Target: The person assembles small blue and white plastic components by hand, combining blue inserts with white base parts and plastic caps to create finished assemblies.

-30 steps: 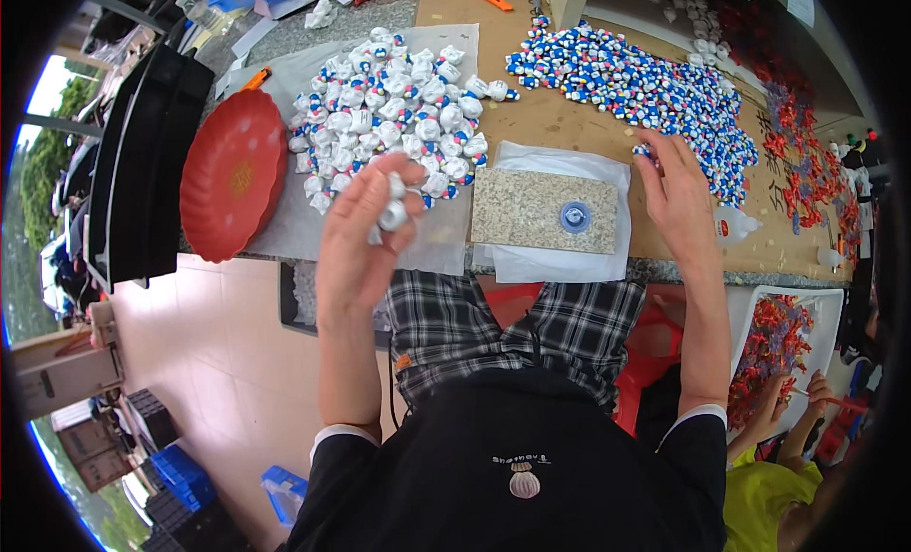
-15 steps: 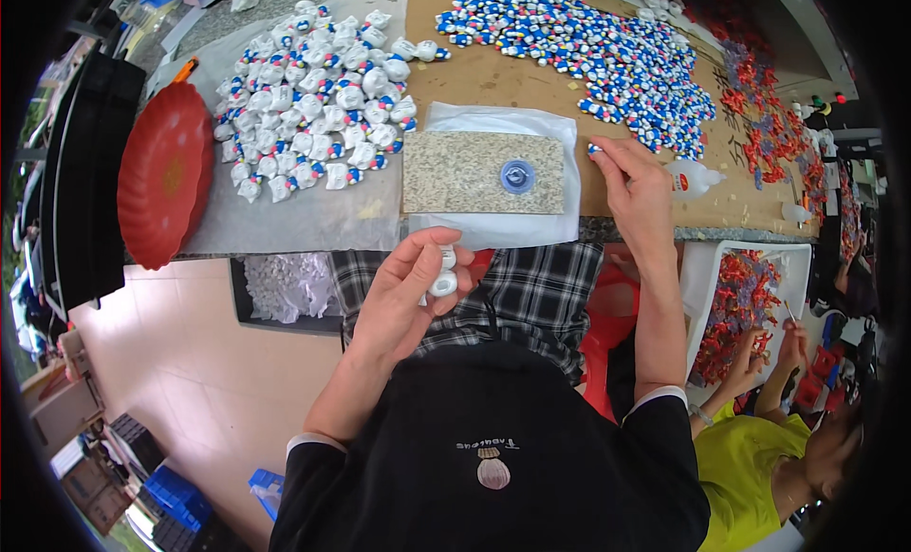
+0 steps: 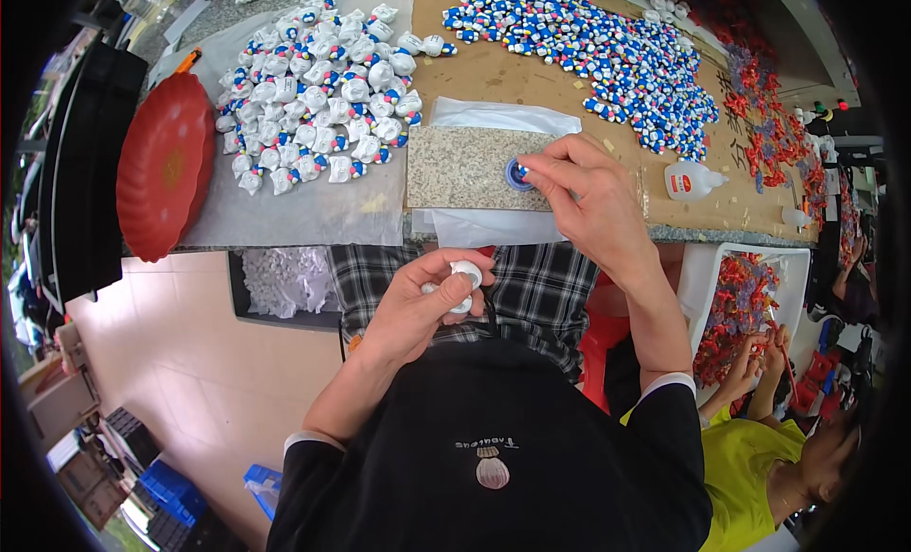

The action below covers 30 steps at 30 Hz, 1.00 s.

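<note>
My left hand (image 3: 408, 310) is held over my lap, its fingers curled around small white figurine heads (image 3: 465, 269). Over the speckled stone slab (image 3: 455, 168), my right hand (image 3: 603, 205) pinches a tiny blue-and-white figurine body (image 3: 523, 170) between thumb and forefinger. Its fingertips are at the small round blue dish (image 3: 511, 180) and partly cover it. Whether the body touches what is in the dish, I cannot tell. Beneath the slab lies a white plastic sheet (image 3: 503, 113).
Joined white-and-blue figurines (image 3: 313, 101) cover a sheet at left, beside a red scalloped tray (image 3: 166, 172). Loose blue-and-white bodies (image 3: 607, 68) are heaped at the back right. A white squeeze bottle (image 3: 691, 181) lies near my right hand. A co-worker in yellow (image 3: 754, 462) handles red pieces at right.
My right hand has moved left, from beside the slab to the blue dish, carrying the small body. My left hand has shifted slightly right and lower, still holding the white heads.
</note>
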### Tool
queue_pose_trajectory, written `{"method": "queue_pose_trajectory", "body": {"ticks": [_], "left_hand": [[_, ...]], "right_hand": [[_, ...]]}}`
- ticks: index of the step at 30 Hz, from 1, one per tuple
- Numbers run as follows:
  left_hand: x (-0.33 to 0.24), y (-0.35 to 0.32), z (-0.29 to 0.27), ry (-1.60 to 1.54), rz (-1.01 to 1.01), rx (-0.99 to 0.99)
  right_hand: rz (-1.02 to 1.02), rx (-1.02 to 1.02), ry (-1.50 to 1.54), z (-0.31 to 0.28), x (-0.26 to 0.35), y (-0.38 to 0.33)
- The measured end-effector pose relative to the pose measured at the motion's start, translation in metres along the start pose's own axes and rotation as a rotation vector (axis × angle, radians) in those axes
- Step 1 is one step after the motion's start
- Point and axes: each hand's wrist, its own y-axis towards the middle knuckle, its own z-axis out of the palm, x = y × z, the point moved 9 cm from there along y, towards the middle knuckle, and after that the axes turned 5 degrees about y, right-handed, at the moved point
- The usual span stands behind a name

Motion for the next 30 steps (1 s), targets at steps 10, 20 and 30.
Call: {"method": "queue_pose_trajectory", "body": {"ticks": [10, 20, 30], "left_hand": [[-0.011, 0.001, 0.002, -0.065, 0.032, -0.04], [-0.014, 0.02, 0.013, -0.041, 0.088, -0.055], [-0.017, 0.019, 0.006, 0.113, 0.247, -0.185]], "right_hand": [[0.425, 0.032, 0.387, 0.011, -0.022, -0.009], [0.429, -0.039, 0.944, 0.018, -0.011, -0.043], [0.351, 0.009, 0.639, 0.021, 0.006, -0.049]]}}
